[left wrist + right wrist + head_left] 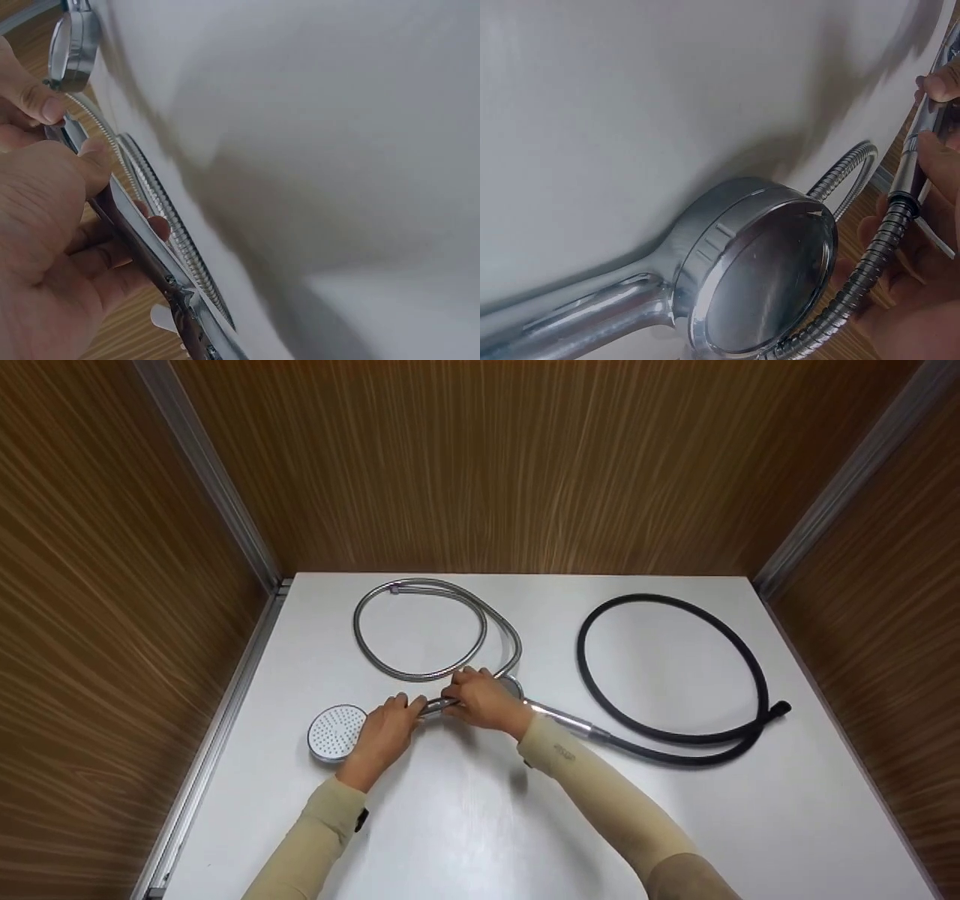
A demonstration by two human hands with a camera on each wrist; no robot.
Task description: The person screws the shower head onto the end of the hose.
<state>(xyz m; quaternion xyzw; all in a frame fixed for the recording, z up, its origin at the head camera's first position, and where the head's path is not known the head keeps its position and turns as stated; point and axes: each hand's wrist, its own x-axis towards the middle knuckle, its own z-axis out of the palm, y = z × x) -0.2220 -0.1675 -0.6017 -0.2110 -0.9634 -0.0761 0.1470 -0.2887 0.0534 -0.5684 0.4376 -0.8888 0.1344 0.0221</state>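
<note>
My left hand (386, 731) grips the chrome handle (131, 225) of a shower head (337, 733) whose round white spray face, dotted with nozzles, is turned up at the left. At the handle's other end, my right hand (484, 697) pinches the end fitting (906, 176) of a ribbed metal shower hose (874, 262). Fitting and handle meet in line in the right wrist view. From there the hose bends down past a second shower head (769, 270) and loops over the table behind my hands. Part of the handle is hidden by my fingers.
The second shower head's chrome handle (559, 718) lies on the white table (465, 825), with a black hose (675, 739) running from it into a large loop at the right. Wood-patterned panels (480, 465) enclose the back and both sides.
</note>
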